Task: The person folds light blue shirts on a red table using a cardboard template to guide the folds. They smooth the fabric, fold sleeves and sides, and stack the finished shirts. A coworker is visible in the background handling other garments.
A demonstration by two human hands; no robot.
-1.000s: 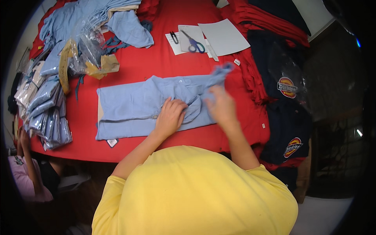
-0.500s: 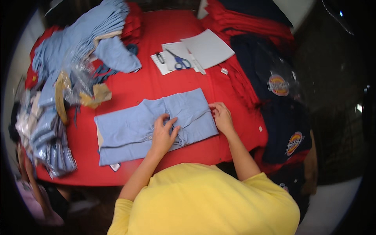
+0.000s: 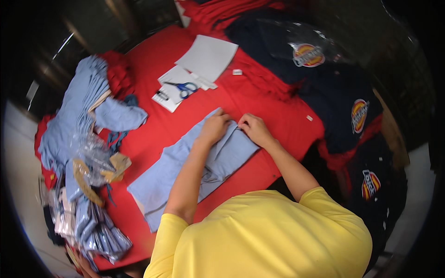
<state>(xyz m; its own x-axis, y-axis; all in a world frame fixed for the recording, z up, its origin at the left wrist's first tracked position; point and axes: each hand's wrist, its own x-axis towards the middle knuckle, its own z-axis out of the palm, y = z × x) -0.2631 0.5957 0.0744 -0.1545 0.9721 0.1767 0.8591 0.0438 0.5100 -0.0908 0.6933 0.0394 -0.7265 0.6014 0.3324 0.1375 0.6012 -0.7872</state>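
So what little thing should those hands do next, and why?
Maybe give the folded blue cloth a gentle tug to straighten it. The left hand and right hand are both at its far edge, and the cloth looks creased between the forearms, so a light pull might flatten it.

Lettering: big print shows, small print unreadable

Navy garments (image 3: 333, 95), right side: same type of rounded red-and-yellow emblem, three times, pale lettering band across each. Top emblem (image 3: 308, 55) tilted slightly; middle emblem (image 3: 359, 116) and lower emblem (image 3: 370, 184) turned steeply. Upper white tag (image 3: 237, 72) and lower white tag (image 3: 309, 118) on red fabric (image 3: 278, 116): marks too small. White slips (image 3: 176, 75): any print too faint.
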